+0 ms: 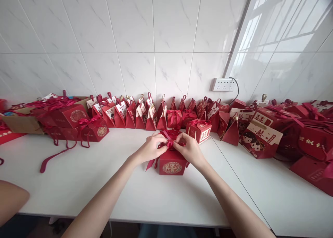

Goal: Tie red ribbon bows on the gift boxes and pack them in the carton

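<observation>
A red gift box (172, 164) with gold characters on its front stands on the white table in front of me. On top of it is a shiny red ribbon bow (170, 144). My left hand (154, 146) pinches the bow's left side between thumb and fingers. From the other side, my right hand (189, 148) pinches the right part of the same ribbon. A ribbon tail hangs down at the box's left. Just behind my right hand sits another red box (199, 130) with a cream label.
Small triangular boxes (141, 115) line the tiled wall. Stacked red boxes (75, 116) with trailing ribbons stand at the left, and more boxes (261, 137) crowd the right. A power strip (223, 84) is on the wall. Another person's arm (11, 200) shows at the lower left.
</observation>
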Demonstrator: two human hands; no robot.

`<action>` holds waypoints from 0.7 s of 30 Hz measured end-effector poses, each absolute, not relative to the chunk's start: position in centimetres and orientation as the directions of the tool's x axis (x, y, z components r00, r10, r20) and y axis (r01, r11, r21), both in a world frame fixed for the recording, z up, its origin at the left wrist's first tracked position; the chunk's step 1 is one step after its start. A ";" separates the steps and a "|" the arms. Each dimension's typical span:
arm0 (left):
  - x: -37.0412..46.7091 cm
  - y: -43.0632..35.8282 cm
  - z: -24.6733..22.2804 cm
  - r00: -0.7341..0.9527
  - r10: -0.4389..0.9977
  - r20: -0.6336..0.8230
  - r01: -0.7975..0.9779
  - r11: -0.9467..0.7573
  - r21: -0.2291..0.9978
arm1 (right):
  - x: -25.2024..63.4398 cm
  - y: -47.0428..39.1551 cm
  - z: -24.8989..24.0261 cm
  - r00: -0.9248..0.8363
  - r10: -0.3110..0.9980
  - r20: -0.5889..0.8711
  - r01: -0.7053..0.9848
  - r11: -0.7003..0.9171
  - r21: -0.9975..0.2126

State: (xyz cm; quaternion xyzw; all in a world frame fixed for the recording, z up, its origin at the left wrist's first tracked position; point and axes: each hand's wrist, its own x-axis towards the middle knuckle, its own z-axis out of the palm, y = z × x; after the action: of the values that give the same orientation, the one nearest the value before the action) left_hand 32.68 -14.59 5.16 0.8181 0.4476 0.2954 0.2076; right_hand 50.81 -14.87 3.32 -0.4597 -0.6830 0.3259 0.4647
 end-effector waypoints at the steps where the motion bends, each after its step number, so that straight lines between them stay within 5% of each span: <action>1: 32.8 -14.7 5.2 0.426 0.854 0.299 0.611 -0.515 0.601 | 50.8 -14.8 3.3 -0.138 0.932 0.335 0.316 0.362 -0.877; 8: 34.1 -15.2 4.5 0.287 0.900 0.327 0.592 -0.435 0.678 | 51.1 -14.5 3.3 -0.130 0.937 0.323 0.269 0.347 -0.899; 21: 35.1 -14.9 2.9 0.220 0.967 0.125 0.158 -0.162 0.974 | 51.2 -14.4 3.0 -0.225 0.896 0.384 0.323 0.440 -0.838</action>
State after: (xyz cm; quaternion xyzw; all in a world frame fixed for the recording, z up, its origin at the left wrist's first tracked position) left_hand 35.12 -14.92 2.92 0.6266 0.4490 0.4340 0.4663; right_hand 51.20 -14.38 2.99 -0.4252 -0.7163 0.3151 0.4548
